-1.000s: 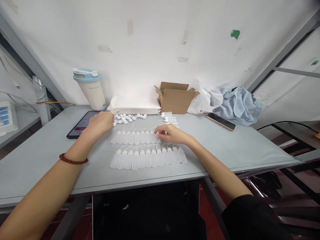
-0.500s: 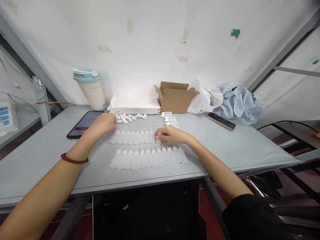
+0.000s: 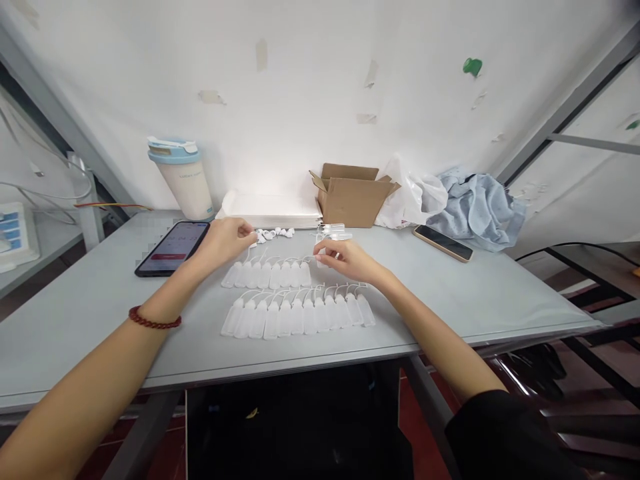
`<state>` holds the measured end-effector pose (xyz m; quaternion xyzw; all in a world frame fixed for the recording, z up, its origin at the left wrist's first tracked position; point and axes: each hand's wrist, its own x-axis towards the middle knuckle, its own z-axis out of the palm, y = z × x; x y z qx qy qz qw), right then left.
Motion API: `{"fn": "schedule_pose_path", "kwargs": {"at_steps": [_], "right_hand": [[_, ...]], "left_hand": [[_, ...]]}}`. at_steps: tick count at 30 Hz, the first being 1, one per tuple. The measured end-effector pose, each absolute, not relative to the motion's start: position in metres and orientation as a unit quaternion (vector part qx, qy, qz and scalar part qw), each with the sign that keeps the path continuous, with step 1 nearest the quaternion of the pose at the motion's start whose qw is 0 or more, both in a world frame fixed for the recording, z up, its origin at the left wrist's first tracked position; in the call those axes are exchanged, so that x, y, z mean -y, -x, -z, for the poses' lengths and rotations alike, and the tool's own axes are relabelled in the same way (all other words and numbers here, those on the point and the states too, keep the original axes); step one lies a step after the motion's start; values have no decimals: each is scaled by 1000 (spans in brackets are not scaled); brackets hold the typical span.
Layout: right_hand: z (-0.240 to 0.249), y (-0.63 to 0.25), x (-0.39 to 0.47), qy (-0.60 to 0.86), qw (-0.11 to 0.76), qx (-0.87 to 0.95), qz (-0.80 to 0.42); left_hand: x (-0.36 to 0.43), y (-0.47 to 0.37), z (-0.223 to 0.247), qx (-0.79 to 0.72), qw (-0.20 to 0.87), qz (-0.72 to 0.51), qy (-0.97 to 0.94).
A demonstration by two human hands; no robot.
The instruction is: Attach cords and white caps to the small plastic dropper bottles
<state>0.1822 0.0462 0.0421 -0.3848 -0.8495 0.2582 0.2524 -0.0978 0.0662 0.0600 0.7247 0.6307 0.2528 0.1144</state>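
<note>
The left hand (image 3: 227, 240) is bent over the loose white caps (image 3: 275, 233) near the far edge of the surface (image 3: 480, 293), its thumb and fingertips drawn narrow; whether a cap is caught between them, I cannot tell. The right hand (image 3: 347, 259) hangs just beyond the right end of the back row of bottles (image 3: 265, 275), fingertips close together – something pale shows beneath them, but too faintly to say whether it is held.

The front row of bottles (image 3: 300, 315) lies near the near edge, necks pointing away and thin white tethers trailing from them. Laid side by side like this, the small bottles seem easy to count and to pick up singly; the caps, heaped between the back row and the far edge, seem put there for the left hand's reach. A few more bottles (image 3: 337, 233) lie crosswise in front of the cardboard box (image 3: 355, 201), partly behind the right hand.

Along the far edge stand a cup (image 3: 185, 180), a white stack (image 3: 270, 212), the box, a plastic bag (image 3: 413, 200) and blue cloth (image 3: 480, 210). The large phone (image 3: 170, 252) lies close under the left wrist – the likeliest obstruction – while the smaller phone (image 3: 443, 243) is well apart, toward the right.
</note>
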Motion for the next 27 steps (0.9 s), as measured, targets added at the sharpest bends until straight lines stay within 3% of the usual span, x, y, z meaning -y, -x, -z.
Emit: {"fn": "schedule_pose_path", "kwargs": {"at_steps": [5,10,16,27], "right_hand": [[-45,-176,-40,370,305,837,-263],[-46,-170,-31,327,322,829,-319],[-48,-165,-22,278,301,804,-431],[-42,-164,-26,232,337,720,-561]], "left_hand": [[-48,63,-58,-524,395,-386,-648],[-34,43,-50,-458,528,-412,-585],[-27,34,-46,-400,562,-447,-569],[-21,31,-50,-392,512,-429,-632]]}}
